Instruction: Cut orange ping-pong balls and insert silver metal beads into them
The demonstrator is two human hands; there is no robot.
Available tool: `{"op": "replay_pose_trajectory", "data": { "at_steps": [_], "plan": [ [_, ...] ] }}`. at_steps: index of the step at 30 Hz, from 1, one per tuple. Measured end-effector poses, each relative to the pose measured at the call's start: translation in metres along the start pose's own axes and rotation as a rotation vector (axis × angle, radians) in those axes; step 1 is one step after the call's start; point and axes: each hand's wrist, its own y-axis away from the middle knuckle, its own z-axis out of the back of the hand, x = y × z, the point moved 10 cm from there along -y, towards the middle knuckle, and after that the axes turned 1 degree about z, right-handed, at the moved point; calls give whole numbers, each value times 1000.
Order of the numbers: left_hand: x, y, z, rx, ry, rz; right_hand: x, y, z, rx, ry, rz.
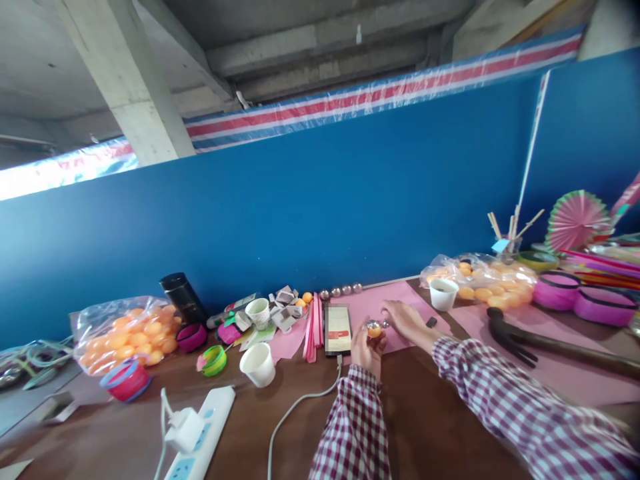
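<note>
My left hand [367, 350] has its fingers around a small ball [373, 329], orange below and shiny silver on top. Just to the right of it, my right hand [404, 321] reaches in with fingers bent together over a small silvery piece [385, 324]; its exact kind is too small to tell. Both hands are over the edge of a pink sheet [390, 298]. Left of the ball lies a phone [339, 333] with its screen lit and a cable plugged in. Several shiny silver balls [347, 290] line up along the blue panel behind.
Bags of orange balls stand left [133, 337] and right [500, 280]. A hammer [515, 337] lies on the right. White paper cups [258, 365], pink strips [313, 327], a power strip [203, 433] and a black bottle [183, 297] occupy the table. A blue panel [310, 200] closes the back.
</note>
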Motion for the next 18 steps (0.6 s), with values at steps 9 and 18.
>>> {"op": "replay_pose_trajectory", "data": {
  "at_steps": [9,18],
  "plan": [
    [0,-5,8,-72,29,-13,-16,28,1,-212,-983,-14],
    [0,-4,9,-51,-15,-57,1,61,-15,-124,-1204,52]
  ]
}}
